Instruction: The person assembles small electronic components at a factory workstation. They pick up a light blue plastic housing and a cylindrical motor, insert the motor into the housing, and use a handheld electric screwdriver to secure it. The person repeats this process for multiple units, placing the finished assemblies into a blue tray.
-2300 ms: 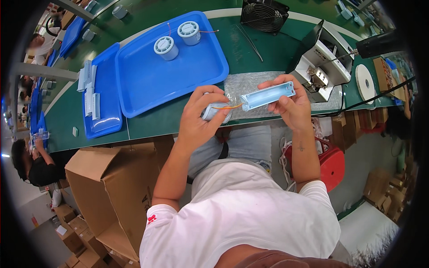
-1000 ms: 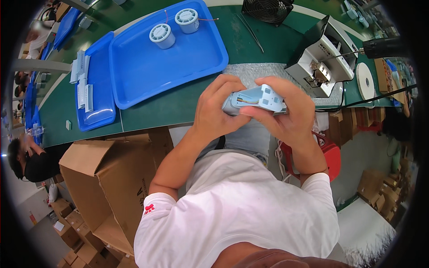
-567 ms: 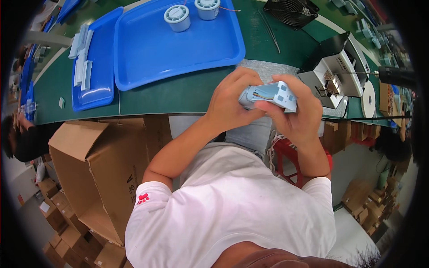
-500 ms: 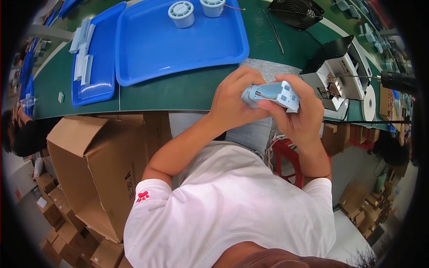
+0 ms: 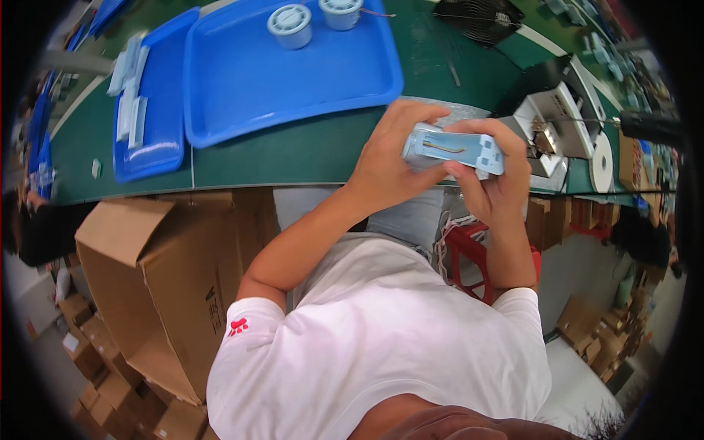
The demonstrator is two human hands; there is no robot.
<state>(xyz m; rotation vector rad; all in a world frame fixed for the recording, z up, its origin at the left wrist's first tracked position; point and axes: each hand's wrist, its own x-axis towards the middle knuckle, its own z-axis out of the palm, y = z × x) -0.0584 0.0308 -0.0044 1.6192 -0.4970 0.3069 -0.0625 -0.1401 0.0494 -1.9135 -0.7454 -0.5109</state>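
Note:
Above the table's front edge, both of my hands hold a light blue plastic housing (image 5: pixel 469 141), its long hollow side turned up. A short thin wire lies inside the hollow, and small square cutouts mark the right end. My left hand (image 5: pixel 390 152) is closed round the rounded left end, thumb along the near side. My right hand (image 5: pixel 506 172) grips the squarer right end between thumb and fingers. The fingers under the housing are partly hidden.
A large blue tray (image 5: pixel 293 108) holds two round light blue vented parts (image 5: pixel 289 26). On a narrower blue tray (image 5: pixel 150 158) lie long pale blue pieces (image 5: pixel 130 95). Rightward stand a black-and-white machine (image 5: pixel 557 121), a white reel (image 5: pixel 603 163) and a black fan (image 5: pixel 480 20). An open carton (image 5: pixel 183 286) sits below left.
The housing has turned in my hands, so its hollow side and the wire face up more fully. My left index finger has lifted away a little. The whole view has shifted slightly.

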